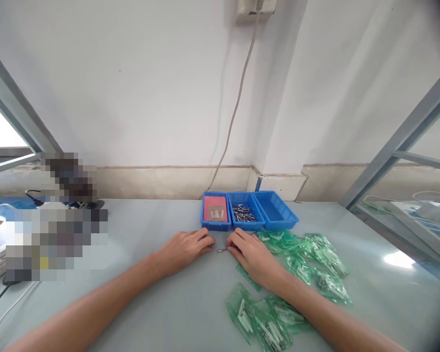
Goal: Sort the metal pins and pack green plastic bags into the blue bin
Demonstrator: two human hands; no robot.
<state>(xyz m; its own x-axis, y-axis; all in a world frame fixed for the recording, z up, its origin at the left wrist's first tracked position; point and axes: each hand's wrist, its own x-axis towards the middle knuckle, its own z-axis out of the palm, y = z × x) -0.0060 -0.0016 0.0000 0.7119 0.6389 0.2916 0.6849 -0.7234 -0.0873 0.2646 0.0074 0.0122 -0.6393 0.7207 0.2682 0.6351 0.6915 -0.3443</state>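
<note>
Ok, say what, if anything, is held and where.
The right hand pinches a small metal piece by its right end; whether the left hand holds anything is unclear.

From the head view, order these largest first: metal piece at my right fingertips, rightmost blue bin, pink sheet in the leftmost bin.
1. Rightmost blue bin
2. Pink sheet, partly covered
3. Metal piece, clearly smallest

head cam: worn, single view, forward and down
desk (150, 313): near, fills lower part
wall (150, 98): beyond, fills upper part
</note>
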